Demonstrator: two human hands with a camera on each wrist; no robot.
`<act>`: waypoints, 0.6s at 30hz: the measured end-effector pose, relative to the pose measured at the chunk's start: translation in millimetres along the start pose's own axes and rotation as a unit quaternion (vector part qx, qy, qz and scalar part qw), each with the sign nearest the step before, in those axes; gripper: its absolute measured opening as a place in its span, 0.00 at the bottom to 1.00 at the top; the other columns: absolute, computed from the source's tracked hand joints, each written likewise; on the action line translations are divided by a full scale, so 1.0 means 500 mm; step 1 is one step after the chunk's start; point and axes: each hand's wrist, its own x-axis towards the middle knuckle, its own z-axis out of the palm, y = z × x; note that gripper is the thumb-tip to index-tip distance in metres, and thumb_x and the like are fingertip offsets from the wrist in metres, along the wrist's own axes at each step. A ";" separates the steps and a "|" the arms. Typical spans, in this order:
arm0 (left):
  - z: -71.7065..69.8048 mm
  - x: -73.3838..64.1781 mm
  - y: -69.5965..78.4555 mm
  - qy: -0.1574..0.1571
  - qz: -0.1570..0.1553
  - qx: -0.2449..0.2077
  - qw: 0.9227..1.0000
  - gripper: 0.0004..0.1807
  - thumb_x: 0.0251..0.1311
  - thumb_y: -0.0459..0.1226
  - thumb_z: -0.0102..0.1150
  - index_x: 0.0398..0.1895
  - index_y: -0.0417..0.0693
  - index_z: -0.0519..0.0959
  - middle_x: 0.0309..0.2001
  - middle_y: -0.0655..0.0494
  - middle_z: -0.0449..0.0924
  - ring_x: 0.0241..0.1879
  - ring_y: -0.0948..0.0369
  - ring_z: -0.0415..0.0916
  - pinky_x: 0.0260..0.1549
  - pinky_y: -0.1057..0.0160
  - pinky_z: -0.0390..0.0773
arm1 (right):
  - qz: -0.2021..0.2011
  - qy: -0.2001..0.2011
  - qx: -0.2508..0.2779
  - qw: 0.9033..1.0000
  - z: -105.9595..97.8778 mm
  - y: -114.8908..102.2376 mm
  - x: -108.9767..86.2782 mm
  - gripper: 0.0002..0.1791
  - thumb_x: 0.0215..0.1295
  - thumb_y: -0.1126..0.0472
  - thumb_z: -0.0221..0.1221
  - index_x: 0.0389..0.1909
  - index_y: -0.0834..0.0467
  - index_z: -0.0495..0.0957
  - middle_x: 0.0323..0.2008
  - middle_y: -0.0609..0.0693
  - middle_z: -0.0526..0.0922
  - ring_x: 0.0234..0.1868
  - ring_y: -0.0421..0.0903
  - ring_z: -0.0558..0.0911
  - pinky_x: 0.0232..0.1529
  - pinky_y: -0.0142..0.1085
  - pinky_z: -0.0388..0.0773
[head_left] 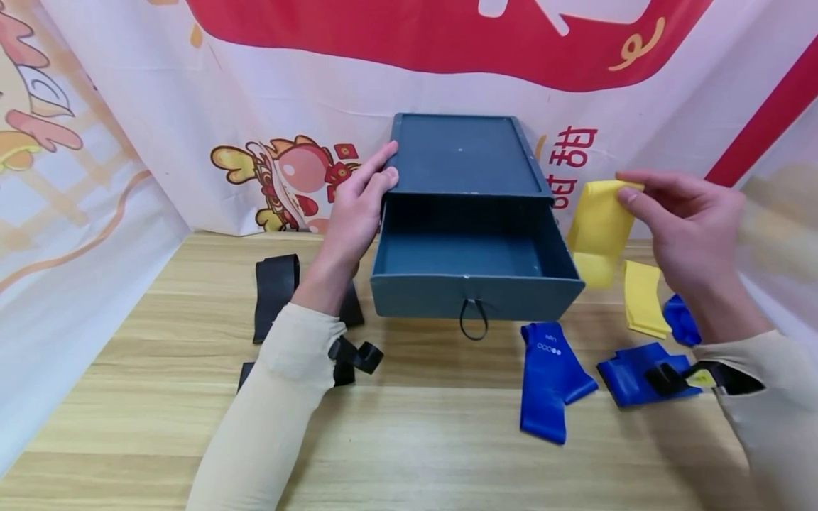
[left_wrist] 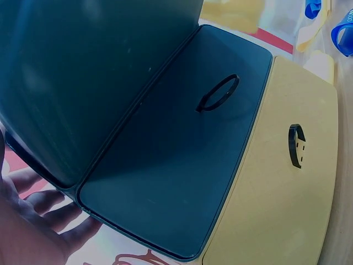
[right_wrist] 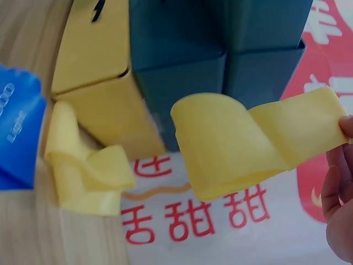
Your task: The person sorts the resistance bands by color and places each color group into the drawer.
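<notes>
A dark blue-green drawer unit (head_left: 460, 152) stands at the back, its top drawer (head_left: 422, 298) pulled out with nothing visible inside. My left hand (head_left: 354, 220) rests against the unit's left side, fingers mostly straight. From the left wrist, a closed blue-green drawer (left_wrist: 165, 165) and a yellow drawer (left_wrist: 270, 199) show beneath, each with a black loop pull. To the right of the open drawer, my right hand (head_left: 693, 220) pinches one end of a yellow resistance band (head_left: 601, 227) between thumb and fingers. The band hangs down in a loop, clear of the drawer.
Another yellow band (head_left: 647, 299) lies on the table at the right. Blue bands (head_left: 543, 383) lie in front of it and nearer the middle. Black bands (head_left: 273, 294) lie at the left, partly hidden by my left arm. A printed cloth (head_left: 319, 85) hangs behind the unit.
</notes>
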 end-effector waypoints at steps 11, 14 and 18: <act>-0.001 -0.001 0.000 0.001 -0.002 0.003 1.000 0.27 0.80 0.49 0.50 0.79 0.67 0.70 0.82 0.67 0.64 0.80 0.62 0.62 0.81 0.46 0.62 | -0.089 0.020 0.015 0.996 0.039 -0.073 -0.009 0.17 0.70 0.65 0.67 0.57 0.69 0.85 0.53 0.52 0.90 0.51 0.47 0.86 0.56 0.23 0.82; 0.000 -0.002 0.000 0.000 -0.002 0.003 1.000 0.27 0.80 0.49 0.49 0.79 0.67 0.70 0.82 0.67 0.63 0.80 0.62 0.62 0.80 0.45 0.62 | -0.108 0.031 0.004 0.994 0.048 -0.090 -0.012 0.16 0.71 0.66 0.66 0.56 0.68 0.86 0.53 0.50 0.90 0.50 0.45 0.86 0.56 0.24 0.82; 0.000 -0.002 -0.001 -0.002 -0.001 0.003 1.000 0.27 0.80 0.49 0.49 0.79 0.67 0.70 0.82 0.67 0.63 0.80 0.62 0.61 0.80 0.45 0.62 | -0.133 0.048 -0.003 0.990 0.062 -0.112 -0.016 0.14 0.73 0.65 0.65 0.55 0.66 0.87 0.53 0.53 0.89 0.49 0.46 0.87 0.56 0.26 0.83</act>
